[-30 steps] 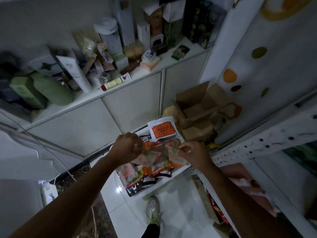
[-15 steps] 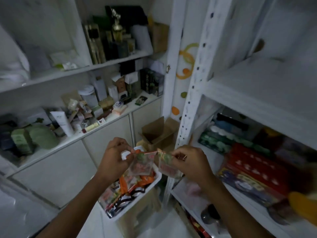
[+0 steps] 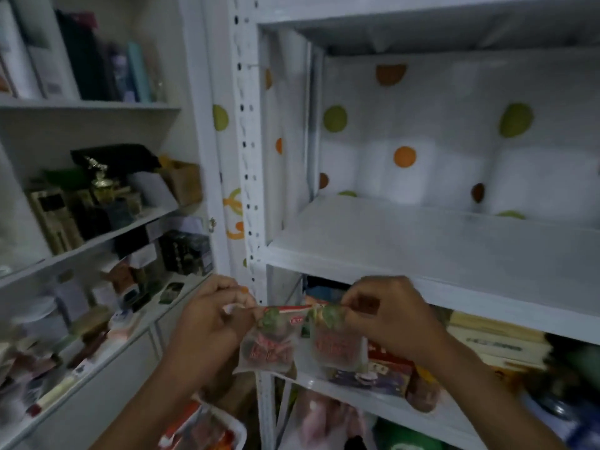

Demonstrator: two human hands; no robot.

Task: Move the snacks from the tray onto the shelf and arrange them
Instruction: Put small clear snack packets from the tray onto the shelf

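Note:
My left hand pinches the top edge of a small clear snack packet with red print. My right hand pinches the top of a second matching snack packet. The two packets hang side by side between my hands, just below the front lip of a bare white shelf. The white tray with more red and orange snack packs shows at the bottom edge, partly hidden under my left forearm.
A perforated white upright stands left of the shelf, with a dotted sheet behind. The lower shelf holds boxes and packets. Left shelves carry bottles, boxes and a small trophy.
My hands have lifted both packets from the tray up to just below the bare shelf's lip. The view has swung up and right, from the floor to the bare shelf.

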